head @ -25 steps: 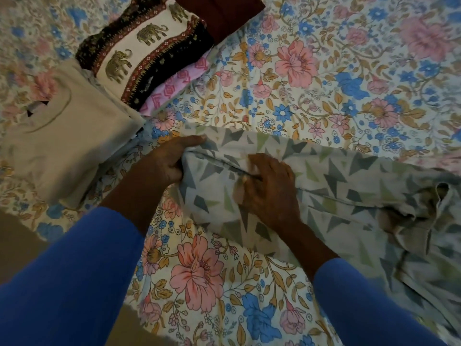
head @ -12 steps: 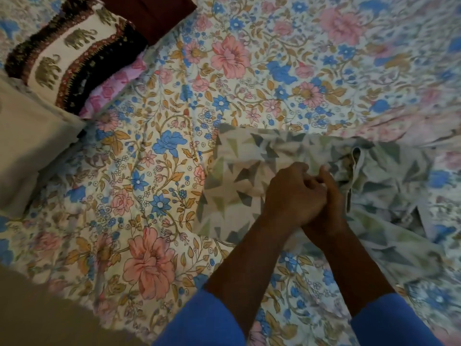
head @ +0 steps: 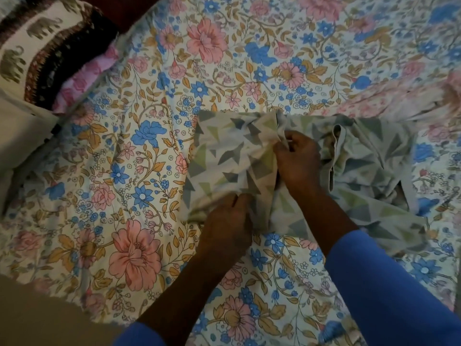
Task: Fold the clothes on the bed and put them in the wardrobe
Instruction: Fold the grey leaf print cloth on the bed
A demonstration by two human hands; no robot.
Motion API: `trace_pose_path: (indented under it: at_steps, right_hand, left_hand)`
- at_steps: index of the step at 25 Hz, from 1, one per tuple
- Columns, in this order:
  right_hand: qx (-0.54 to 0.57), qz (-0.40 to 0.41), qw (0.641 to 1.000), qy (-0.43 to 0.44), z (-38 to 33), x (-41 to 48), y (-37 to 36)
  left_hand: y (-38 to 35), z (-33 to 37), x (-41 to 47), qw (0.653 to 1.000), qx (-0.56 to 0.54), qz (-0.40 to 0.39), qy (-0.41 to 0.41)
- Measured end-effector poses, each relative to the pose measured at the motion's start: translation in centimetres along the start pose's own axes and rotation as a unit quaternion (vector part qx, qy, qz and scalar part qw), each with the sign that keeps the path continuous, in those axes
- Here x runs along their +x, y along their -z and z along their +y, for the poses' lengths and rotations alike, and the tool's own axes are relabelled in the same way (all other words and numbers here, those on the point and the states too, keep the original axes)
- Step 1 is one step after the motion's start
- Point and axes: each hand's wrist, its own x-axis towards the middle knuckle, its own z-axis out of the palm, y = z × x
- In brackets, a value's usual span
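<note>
A pale garment with a grey and green triangle print (head: 224,156) lies partly folded on the floral bedsheet (head: 139,151). Its left part is doubled over, and the rest spreads rumpled to the right (head: 369,156). My left hand (head: 227,226) grips the near edge of the folded part. My right hand (head: 296,161) pinches a bunched fold at the garment's middle, fingers curled into the cloth. Folded clothes are stacked at the upper left: an elephant-print piece (head: 37,53), a pink one (head: 84,83) and a beige one (head: 20,138).
A dark red cloth (head: 129,8) lies behind the stack at the top edge. A pink-flowered cloth (head: 409,98) is crumpled at the right. The bed's near edge runs along the lower left, with beige floor (head: 37,320) below it.
Both hands moved right along the triangle-print garment and folded its left end over. My hands came together at its middle, then parted, the left dropping to the near edge.
</note>
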Motion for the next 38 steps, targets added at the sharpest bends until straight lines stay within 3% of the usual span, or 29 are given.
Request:
trace_pose_path:
  at_steps: [3, 6, 7, 9, 11, 12, 13, 15, 17, 19, 21, 23, 26, 28, 30, 33, 35, 38]
  right_hand:
    - [-0.087, 0.017, 0.995, 0.040, 0.3, 0.3, 1.0]
    - [-0.232, 0.095, 0.963, 0.097, 0.4, -0.5, 1.6]
    - [-0.263, 0.121, 0.948, 0.130, 0.3, -0.5, 1.7]
    - [-0.328, 0.099, 0.904, 0.255, -0.3, 0.5, 1.0]
    - [-0.455, -0.025, 0.811, 0.365, 0.1, 1.9, -0.3]
    - [-0.522, -0.079, 0.772, 0.354, 0.8, 2.6, -0.6]
    - [-0.570, -0.103, 0.757, 0.300, 1.6, 3.2, -0.6]
    - [-0.571, -0.058, 0.803, 0.162, 3.4, 3.5, 0.2]
    - [-0.517, 0.019, 0.848, 0.116, 4.1, 2.8, 1.0]
    - [-0.492, 0.029, 0.851, 0.179, 4.1, 1.1, 1.1]
    - [-0.471, -0.019, 0.840, 0.268, 4.3, -1.2, 0.3]
    - [-0.465, -0.036, 0.832, 0.300, 4.9, -3.7, 0.0]
    - [-0.374, 0.093, 0.889, 0.247, 5.9, -5.8, 1.9]
    - [-0.268, 0.199, 0.925, 0.182, 6.9, -6.6, 4.6]
    - [-0.202, 0.284, 0.932, 0.099, 8.3, -7.2, 8.0]
    - [-0.187, 0.345, 0.917, -0.077, 10.1, -8.1, 13.1]
    - [-0.167, 0.336, 0.914, -0.154, 11.8, -8.2, 16.1]
    - [-0.026, 0.249, 0.958, -0.142, 13.3, -8.2, 19.7]
  left_hand:
    - [-0.2, 1.0, 0.4, 0.994, -0.087, 0.072, 0.003]
    - [2.1, 0.0, 2.7, 0.949, -0.082, 0.268, 0.147]
    - [3.5, -0.7, 4.6, 0.928, -0.093, 0.289, 0.217]
    - [5.6, -3.1, 9.6, 0.899, -0.110, 0.237, 0.351]
    - [6.6, -4.7, 13.2, 0.900, -0.107, 0.156, 0.392]
    - [6.8, -5.3, 14.5, 0.909, -0.120, 0.143, 0.374]
    - [7.1, -5.5, 14.9, 0.915, -0.132, 0.141, 0.353]
    - [7.5, -6.4, 15.4, 0.910, -0.167, 0.148, 0.350]
    - [8.0, -6.8, 15.3, 0.899, -0.194, 0.152, 0.361]
    - [8.0, -6.2, 14.2, 0.906, -0.198, 0.136, 0.348]
    - [7.7, -6.2, 12.3, 0.912, -0.211, 0.109, 0.335]
    - [7.9, -6.3, 10.0, 0.892, -0.296, 0.063, 0.334]
    - [9.2, -4.4, 7.7, 0.825, -0.453, 0.025, 0.336]
    - [10.1, -1.1, 7.3, 0.807, -0.512, 0.006, 0.294]
    - [10.6, 3.2, 7.3, 0.798, -0.558, -0.010, 0.228]
    - [9.3, 11.2, 7.8, 0.816, -0.553, -0.054, 0.161]
    - [6.3, 16.6, 9.4, 0.840, -0.521, -0.077, 0.131]
    - [0.3, 23.3, 12.2, 0.872, -0.460, -0.103, 0.133]
